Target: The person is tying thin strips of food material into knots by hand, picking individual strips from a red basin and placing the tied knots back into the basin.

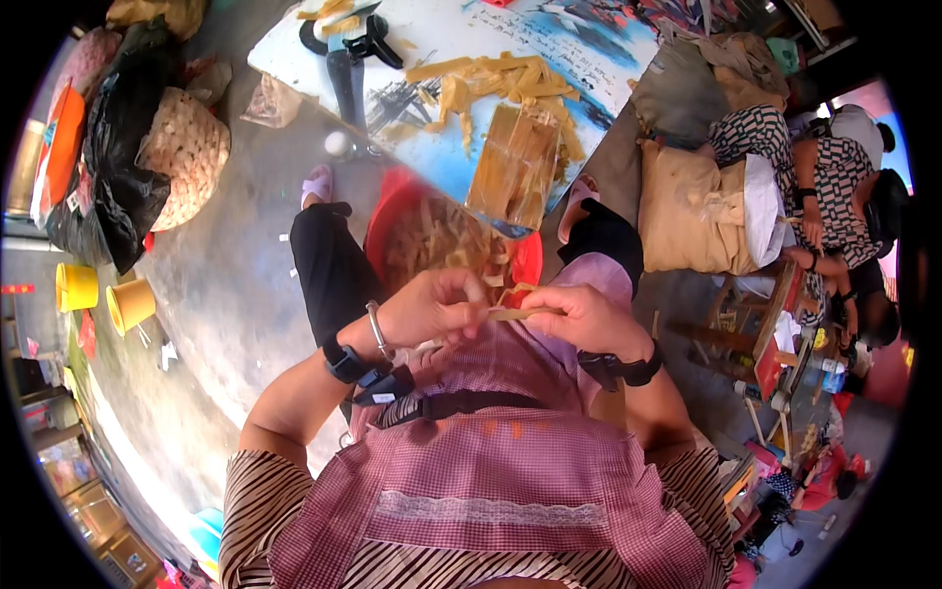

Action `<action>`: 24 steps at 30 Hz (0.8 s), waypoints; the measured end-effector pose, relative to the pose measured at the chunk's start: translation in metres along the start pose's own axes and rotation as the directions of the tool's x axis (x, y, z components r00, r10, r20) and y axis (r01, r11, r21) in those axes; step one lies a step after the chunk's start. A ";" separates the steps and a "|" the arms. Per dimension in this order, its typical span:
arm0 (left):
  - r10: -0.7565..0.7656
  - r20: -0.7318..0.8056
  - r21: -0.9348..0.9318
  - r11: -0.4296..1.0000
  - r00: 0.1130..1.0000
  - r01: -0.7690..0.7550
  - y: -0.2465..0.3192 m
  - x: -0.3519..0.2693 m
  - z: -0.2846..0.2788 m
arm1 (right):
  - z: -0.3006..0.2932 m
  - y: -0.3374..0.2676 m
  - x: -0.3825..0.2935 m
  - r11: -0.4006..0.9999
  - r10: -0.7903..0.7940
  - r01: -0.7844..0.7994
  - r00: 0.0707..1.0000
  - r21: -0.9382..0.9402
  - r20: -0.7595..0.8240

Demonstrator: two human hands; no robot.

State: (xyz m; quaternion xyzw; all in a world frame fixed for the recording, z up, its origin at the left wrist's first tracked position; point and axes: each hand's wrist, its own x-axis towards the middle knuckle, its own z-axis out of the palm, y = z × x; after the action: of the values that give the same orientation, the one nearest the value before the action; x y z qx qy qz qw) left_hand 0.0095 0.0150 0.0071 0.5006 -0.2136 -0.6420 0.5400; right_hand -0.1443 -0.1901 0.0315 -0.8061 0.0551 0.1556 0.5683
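Over my lap, in front of a pink checked apron (pixel 471 456), a narrow tan strip (pixel 511 314) stretches between both hands. The fingertips of my left hand (pixel 434 305) pinch its left end. My right hand (pixel 585 316) grips the other end between thumb and curled fingers. Just beyond, between my knees, a red basin (pixel 377 228) holds a heap of similar pale strips (pixel 441 239). The table corner (pixel 427 166) overhangs the basin. On it rests a bundle of flat tan strips (pixel 515 162) in clear plastic, with loose strips (pixel 508 77) behind.
A black clamp-like tool (pixel 360 44) is at the table's left edge. Two yellow buckets (pixel 131 303) and a black plastic bag (pixel 121 154) are on the left. A stuffed tan sack (pixel 688 213) stands at right, near seated people (pixel 839 177) and a wooden stool (pixel 776 331).
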 end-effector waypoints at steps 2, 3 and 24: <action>0.376 -0.107 0.528 0.806 0.920 -0.268 0.015 0.008 -0.004 | -0.018 0.001 0.005 0.993 0.031 -0.043 0.994 -0.112 -0.102; 0.555 -0.079 0.743 0.587 0.828 -0.322 0.024 0.012 -0.006 | -0.024 0.000 0.008 0.984 0.045 -0.070 0.987 -0.165 -0.151; 0.747 0.297 0.955 -0.245 0.595 -0.170 0.031 0.011 0.012 | 0.017 -0.024 0.022 0.675 0.160 -0.104 0.987 0.730 -0.008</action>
State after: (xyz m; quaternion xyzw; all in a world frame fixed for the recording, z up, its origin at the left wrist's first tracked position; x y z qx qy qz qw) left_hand 0.0145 -0.0080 0.0327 0.7080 -0.6452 0.0958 0.2706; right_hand -0.1205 -0.1637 0.0405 -0.5135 0.1903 0.1328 0.8261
